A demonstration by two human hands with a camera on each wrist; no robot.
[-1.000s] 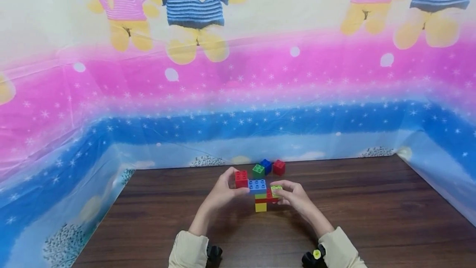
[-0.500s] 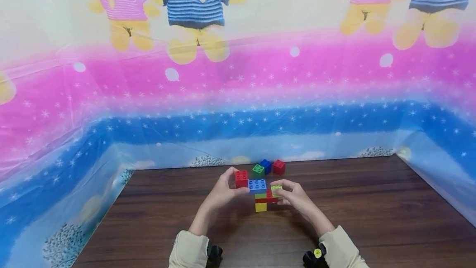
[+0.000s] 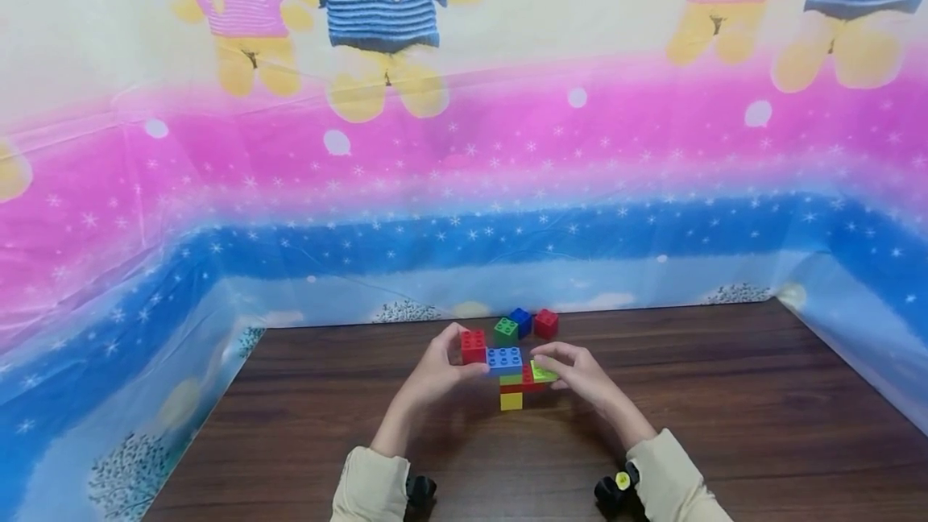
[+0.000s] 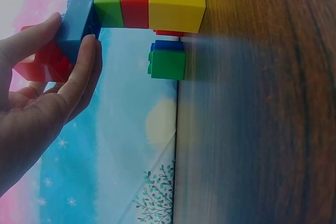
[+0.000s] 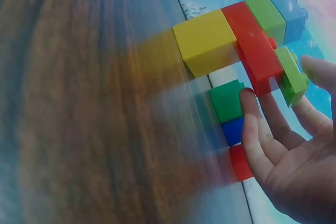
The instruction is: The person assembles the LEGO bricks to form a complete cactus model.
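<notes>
The block tower [image 3: 511, 382] stood on the table [image 3: 304, 409], its yellow block [image 3: 511, 402] lowest. My left hand [image 3: 435, 374] pinched its big blue block [image 3: 503, 362]; my right hand [image 3: 582, 374] curved about the lime block [image 5: 293, 77], whether gripping I couldn't tell. Behind sat 3 loose blocks [image 3: 506, 331]: green, blue, red.

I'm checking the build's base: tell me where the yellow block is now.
In the head view, the yellow block is low and slightly right of centre, at the bottom of the stack, directly under the long red block.
</notes>
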